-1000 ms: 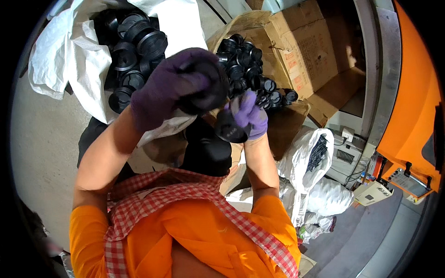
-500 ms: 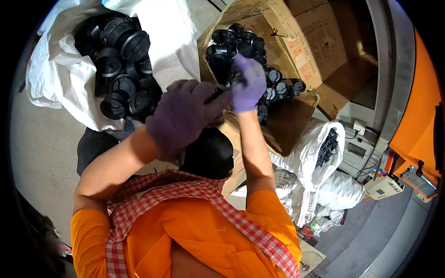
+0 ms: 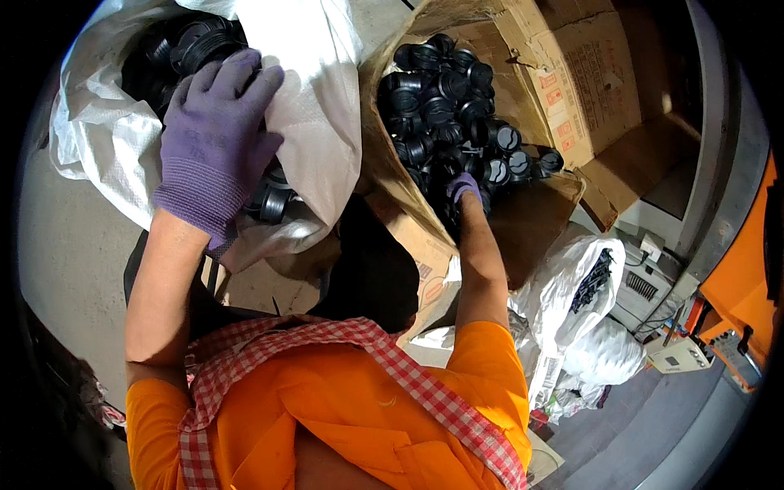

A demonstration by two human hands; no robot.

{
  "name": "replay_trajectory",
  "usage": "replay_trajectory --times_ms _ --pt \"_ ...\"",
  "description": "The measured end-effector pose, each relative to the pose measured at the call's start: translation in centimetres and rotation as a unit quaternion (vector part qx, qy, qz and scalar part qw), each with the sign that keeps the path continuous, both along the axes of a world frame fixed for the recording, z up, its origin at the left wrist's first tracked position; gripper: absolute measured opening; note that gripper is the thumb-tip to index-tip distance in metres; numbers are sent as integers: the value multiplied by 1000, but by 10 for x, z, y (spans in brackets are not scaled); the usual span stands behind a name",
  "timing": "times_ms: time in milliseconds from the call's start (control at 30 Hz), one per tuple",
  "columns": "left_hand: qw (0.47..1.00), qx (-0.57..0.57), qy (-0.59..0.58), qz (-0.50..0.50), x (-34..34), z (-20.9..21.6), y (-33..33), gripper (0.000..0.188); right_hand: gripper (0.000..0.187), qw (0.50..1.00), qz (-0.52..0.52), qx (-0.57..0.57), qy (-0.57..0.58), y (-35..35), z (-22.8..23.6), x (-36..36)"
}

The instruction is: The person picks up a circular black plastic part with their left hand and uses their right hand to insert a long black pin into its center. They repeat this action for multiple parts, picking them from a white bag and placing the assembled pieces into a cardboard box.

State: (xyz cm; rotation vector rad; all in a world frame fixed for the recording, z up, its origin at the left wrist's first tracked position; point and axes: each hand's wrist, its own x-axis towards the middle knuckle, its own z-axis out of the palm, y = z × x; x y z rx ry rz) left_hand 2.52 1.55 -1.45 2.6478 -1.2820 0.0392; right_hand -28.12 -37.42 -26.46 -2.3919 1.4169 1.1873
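Observation:
My left hand (image 3: 214, 135), in a purple knit glove, lies over the mouth of a white woven sack (image 3: 314, 106). Its fingers are stretched out and apart on top of the round black ribbed plastic caps (image 3: 204, 47) inside, and no cap shows in its grasp. Deep in the cardboard box (image 3: 514, 224) is my right hand (image 3: 463, 187), also gloved in purple. Smaller black cylindrical caps (image 3: 445, 98) surround it; its fingers are hidden among them.
Right of the box stands a white sack (image 3: 604, 245) of thin dark pieces, with a stuffed white bag (image 3: 604, 357) below it. Raised box flaps (image 3: 588, 73) reach toward a grey metal frame. Orange machinery (image 3: 735, 286) stands at the far right.
My hands were close together between sack and box. My left hand has moved left onto the caps in the sack, its fingers spreading; the right has gone down into the box.

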Motion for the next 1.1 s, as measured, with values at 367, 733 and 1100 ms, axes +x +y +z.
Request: replay_trajectory --times_ms 367,733,1100 --pt "992 -101 -52 54 0 2 -7 41 49 943 86 -149 -286 45 87 32" --pt "841 -452 250 -159 -39 0 -37 61 33 709 -39 -10 -704 114 229 53" --pt "444 -559 699 -46 -43 16 -14 44 42 778 164 19 -606 210 275 100"
